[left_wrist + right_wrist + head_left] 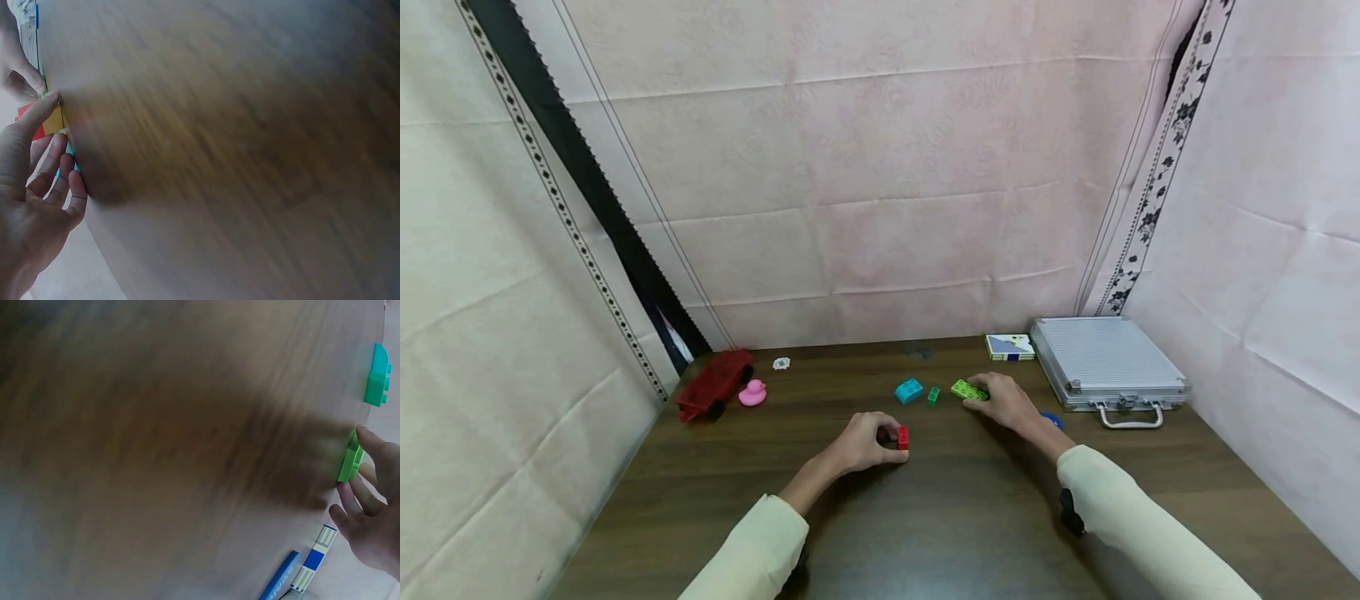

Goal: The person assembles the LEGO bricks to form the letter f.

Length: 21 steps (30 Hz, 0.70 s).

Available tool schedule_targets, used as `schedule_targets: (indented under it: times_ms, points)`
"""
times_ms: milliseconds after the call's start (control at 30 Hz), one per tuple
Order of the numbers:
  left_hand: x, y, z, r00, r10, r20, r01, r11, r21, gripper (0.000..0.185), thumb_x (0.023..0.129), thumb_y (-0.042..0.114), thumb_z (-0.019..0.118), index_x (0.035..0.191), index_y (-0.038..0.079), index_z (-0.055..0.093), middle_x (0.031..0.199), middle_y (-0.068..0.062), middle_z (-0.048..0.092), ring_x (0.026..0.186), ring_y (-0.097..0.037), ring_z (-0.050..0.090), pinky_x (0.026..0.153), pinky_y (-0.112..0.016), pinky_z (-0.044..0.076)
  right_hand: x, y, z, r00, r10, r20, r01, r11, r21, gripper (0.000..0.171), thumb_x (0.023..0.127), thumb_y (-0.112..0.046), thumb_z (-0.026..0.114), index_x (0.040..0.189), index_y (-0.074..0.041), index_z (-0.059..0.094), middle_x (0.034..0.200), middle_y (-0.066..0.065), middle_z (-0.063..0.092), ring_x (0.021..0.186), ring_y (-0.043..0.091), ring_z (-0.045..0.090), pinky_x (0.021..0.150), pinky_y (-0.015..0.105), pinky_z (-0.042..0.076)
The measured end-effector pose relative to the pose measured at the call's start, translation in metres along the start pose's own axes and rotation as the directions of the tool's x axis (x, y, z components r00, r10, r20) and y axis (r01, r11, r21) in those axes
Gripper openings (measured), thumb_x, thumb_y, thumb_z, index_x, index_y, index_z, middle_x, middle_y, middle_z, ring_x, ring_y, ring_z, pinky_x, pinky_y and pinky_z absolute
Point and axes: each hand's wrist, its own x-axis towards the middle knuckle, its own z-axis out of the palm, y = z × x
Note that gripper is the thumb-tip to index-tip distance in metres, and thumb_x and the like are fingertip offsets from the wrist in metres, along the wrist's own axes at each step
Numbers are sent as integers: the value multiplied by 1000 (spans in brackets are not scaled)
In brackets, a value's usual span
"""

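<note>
The left hand (863,442) holds a small red toy brick (903,438) between thumb and fingers, low over the table. In the left wrist view an orange-yellow block (54,120) shows against the red part, below the thumb; whether they are joined I cannot tell. Farther right, the right hand (1002,402) pinches a lime green toy brick (967,390) by its ends, thumb at one side and a finger at the other. Between the hands and a little beyond lie a blue toy brick (908,391) and a small green brick (933,396).
A silver case (1108,362) and a flat box (1010,347) stand at the back right. A blue object (1052,420) is partly hidden behind the right forearm. At left are a red toy vehicle (715,385), a pink duck (752,392) and a small white piece (781,363). Cloth surrounds the table.
</note>
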Motion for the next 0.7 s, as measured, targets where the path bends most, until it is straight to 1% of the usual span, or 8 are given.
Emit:
schedule_targets:
  times_ms: [133,300,400,567,700]
  points:
    - [0,1,-1,1000,6,0,-6,1000,1,36,83,27,90,108,7,75,94,4,67,88,-14,62,77,-26,51,2,1,-1,1000,23,17,-23,999,-22,38,95,-17,78,127,3,70,122,22,70,112,36,67,92,50,55]
    - [0,1,-3,1000,13,0,-13,1000,0,36,83,26,90,110,7,75,95,4,68,88,-15,62,77,-25,51,2,-2,-6,998,31,58,-31,999,-8,40,96,-13,76,132,3,67,128,25,66,118,42,63,95,54,52]
    - [0,0,-3,1000,20,2,-20,1000,4,37,82,27,90,110,7,75,96,3,69,89,-15,63,78,-26,52,0,-2,-6,998,4,60,-3,1000,-13,40,97,-14,75,132,4,67,127,26,65,118,44,61,96,56,51]
    - [0,-2,-4,1000,12,21,-12,1000,5,41,82,31,91,113,10,75,98,6,69,92,-15,63,81,-26,51,-3,-2,-3,997,-55,50,57,998,-35,36,98,-16,74,127,5,69,121,25,65,114,44,62,93,57,52]
    - [-1,-3,-5,999,8,33,-7,1000,-22,42,82,32,91,114,11,74,98,7,69,93,-15,63,82,-27,52,-4,-4,-5,997,-63,52,64,997,-30,35,98,-15,74,128,3,69,122,24,66,115,43,62,95,57,52]
